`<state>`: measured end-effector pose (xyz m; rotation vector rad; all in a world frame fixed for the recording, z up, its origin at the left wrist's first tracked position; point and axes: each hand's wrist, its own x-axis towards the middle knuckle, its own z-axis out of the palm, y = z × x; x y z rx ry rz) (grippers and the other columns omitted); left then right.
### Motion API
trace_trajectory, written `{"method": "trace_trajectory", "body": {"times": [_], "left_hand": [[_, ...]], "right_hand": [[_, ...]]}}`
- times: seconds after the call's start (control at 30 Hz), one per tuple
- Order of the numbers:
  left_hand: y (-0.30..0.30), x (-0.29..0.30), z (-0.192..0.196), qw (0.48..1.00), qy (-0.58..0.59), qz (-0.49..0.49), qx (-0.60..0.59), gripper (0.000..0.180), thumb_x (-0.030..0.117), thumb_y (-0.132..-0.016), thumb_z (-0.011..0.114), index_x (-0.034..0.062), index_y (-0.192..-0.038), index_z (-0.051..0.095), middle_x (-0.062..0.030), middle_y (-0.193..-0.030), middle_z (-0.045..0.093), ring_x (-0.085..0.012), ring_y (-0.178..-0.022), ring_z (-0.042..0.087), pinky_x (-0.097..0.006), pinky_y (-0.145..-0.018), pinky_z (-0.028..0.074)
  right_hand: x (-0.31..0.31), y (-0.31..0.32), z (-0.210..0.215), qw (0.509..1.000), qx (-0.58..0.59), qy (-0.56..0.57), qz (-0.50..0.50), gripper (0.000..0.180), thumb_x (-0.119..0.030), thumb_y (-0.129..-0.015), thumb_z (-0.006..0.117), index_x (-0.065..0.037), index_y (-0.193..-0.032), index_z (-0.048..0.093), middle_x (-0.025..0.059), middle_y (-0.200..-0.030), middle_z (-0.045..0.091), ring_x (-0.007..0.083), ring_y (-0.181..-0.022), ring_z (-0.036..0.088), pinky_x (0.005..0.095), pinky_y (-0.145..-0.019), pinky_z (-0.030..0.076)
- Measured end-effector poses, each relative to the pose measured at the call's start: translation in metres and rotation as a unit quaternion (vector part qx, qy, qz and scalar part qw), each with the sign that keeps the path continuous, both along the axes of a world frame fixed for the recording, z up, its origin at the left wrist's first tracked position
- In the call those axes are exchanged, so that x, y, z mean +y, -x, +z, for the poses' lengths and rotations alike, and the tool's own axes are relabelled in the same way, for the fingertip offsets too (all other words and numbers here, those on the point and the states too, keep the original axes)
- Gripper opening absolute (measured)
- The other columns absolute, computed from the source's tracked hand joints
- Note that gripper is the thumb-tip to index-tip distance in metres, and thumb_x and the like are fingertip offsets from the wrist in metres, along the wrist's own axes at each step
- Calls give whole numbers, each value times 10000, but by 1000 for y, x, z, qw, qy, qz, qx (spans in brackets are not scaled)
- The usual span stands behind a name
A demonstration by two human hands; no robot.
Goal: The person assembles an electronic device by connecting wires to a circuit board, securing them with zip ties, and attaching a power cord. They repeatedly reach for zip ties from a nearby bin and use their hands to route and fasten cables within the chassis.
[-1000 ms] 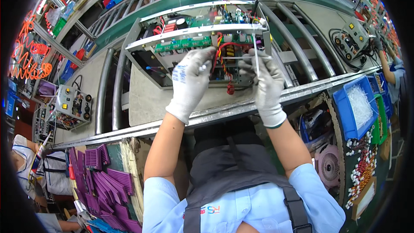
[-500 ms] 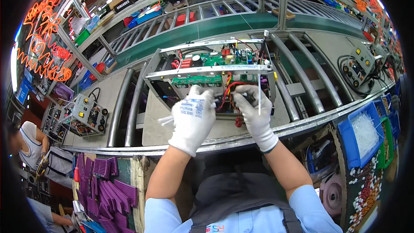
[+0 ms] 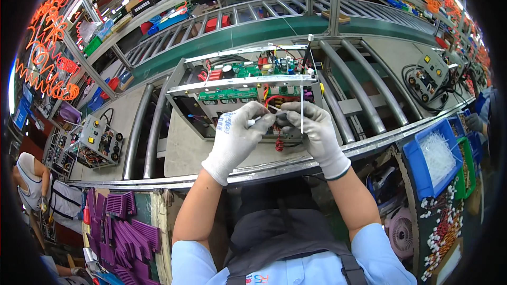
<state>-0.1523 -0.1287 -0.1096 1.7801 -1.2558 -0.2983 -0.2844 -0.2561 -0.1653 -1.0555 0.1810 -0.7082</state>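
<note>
My fingers [image 3: 259, 112] are now pinching a white tie [image 3: 301, 106] over the red wires [image 3: 278, 100] at the chassis [image 3: 243, 85] front; both hands have drawn together, so I'm probably cinching the bundle.

1. The setting is presenting as an electronics assembly factory: long steel roller conveyor lines [image 3: 364, 95] are running across the whole floor.
2. An open metal chassis with green circuit boards [image 3: 243, 92] is sitting on the line.
3. Blue plastic parts bins [image 3: 422, 166] and stacked purple finned heat sinks [image 3: 127, 227] are lining the workstation.
</note>
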Motion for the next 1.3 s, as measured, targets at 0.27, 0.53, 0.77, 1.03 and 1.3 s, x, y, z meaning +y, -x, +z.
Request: {"method": "trace_trajectory", "body": {"times": [0.27, 0.53, 0.77, 1.03, 1.3], "left_hand": [[-4, 2, -6, 998, 1, -12, -67, 169, 187, -884, 675, 31, -941, 647, -24, -684, 607, -50, -573, 491, -237, -522, 413], [-11, 4, -13, 996, 10, -19, -86, 190, 195, -878, 682, 21, -946, 647, -62, -699, 622, -88, -587, 530, -263, -551, 439], [-12, 4, -9, 998, -15, -21, -63, 207, 210, -872, 692, 20, -942, 651, -80, -750, 656, -107, -646, 554, -279, -610, 460], [-12, -2, -18, 999, 25, -25, -21, 198, 190, -847, 708, 11, -897, 639, -35, -809, 632, -78, -738, 548, -260, -668, 463], [-7, -30, -61, 962, 212, 38, 168, 207, 114, -872, 651, -13, -969, 518, -77, -829, 612, -108, -726, 577, -267, -642, 488]], "right_hand": [[1, -7, -10, 999, -20, -27, 3, 219, -72, -881, 675, 10, -1078, 628, 88, -902, 693, 122, -774, 664, 262, -689, 548], [2, -6, -3, 1000, -24, -11, 0, 208, -68, -863, 693, 19, -1041, 630, 75, -894, 688, 127, -789, 659, 273, -696, 547], [1, -6, 0, 1000, 0, 29, -10, 191, -46, -857, 692, 8, -1033, 641, 54, -891, 678, 102, -785, 633, 251, -706, 521], [7, -5, 0, 998, -10, 55, 6, 169, -9, -878, 650, 7, -1044, 677, 21, -914, 687, 59, -791, 609, 207, -707, 484], [55, 11, -12, 920, -65, 363, -132, 114, 33, -869, 635, 2, -973, 668, 56, -1005, 631, 124, -864, 610, 245, -746, 477]]}}
